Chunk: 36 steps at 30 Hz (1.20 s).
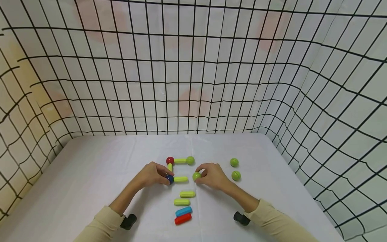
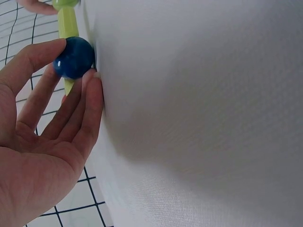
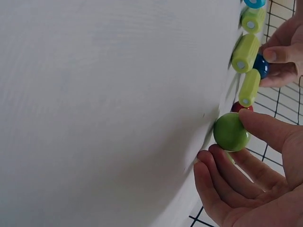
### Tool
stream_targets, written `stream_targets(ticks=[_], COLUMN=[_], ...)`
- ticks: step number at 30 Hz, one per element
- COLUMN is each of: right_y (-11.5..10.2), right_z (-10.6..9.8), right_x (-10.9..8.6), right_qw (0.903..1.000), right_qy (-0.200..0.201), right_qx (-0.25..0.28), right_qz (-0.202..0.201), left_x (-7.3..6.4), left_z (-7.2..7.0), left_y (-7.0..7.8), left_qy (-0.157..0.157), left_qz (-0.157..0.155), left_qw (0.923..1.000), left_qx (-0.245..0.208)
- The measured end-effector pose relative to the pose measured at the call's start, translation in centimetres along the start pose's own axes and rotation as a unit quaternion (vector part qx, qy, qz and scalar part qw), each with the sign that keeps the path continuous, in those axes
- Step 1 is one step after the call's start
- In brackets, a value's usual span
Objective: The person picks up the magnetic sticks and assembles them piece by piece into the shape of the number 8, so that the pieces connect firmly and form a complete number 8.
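My left hand (image 1: 153, 174) pinches a dark blue ball (image 2: 74, 57) between thumb and fingers, low over the white cloth. A yellow-green rod (image 1: 180, 179) points right from that ball; another rod (image 1: 170, 167) runs back from it to a red ball (image 1: 170, 161). From the red ball a third rod (image 1: 180, 161) leads to a green ball (image 1: 190, 160). Between thumb and fingers my right hand (image 1: 213, 176) holds another green ball (image 3: 231, 132), with a small gap to the free end of the rod on the blue ball. Silvery discs show in the rod ends in the right wrist view.
Nearer me lie two loose yellow-green rods (image 1: 187, 194), a blue rod (image 1: 183, 211) and a red rod (image 1: 182, 219). Two green balls (image 1: 234, 162) sit to the right. A black grid net (image 1: 178, 84) surrounds the white table (image 1: 90, 161) at the back and sides.
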State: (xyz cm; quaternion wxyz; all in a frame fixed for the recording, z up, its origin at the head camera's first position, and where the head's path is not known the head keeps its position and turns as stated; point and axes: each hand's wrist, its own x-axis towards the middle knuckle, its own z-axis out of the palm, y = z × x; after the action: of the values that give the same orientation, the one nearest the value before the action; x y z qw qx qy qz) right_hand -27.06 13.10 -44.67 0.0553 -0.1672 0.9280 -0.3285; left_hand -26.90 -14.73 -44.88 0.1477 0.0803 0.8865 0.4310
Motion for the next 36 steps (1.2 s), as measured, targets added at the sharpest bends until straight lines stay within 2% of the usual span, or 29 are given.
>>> stream_targets(ticks=[12, 36], right_y=[-0.6, -1.3], right_z=[0.6, 0.7], right_x=[-0.1, -0.1], right_qw=[0.9997, 0.9995], right_qy=[-0.014, -0.027], right_qx=[-0.003, 0.004], right_qz=[-0.021, -0.017], left_x=[-0.2, 0.0], left_z=[-0.1, 0.0], left_y=[0.1, 0.1], left_qy=[-0.004, 0.001], left_qz=[0.01, 0.006], left_qw=[0.9999, 1.0], left_qx=[0.006, 0.007])
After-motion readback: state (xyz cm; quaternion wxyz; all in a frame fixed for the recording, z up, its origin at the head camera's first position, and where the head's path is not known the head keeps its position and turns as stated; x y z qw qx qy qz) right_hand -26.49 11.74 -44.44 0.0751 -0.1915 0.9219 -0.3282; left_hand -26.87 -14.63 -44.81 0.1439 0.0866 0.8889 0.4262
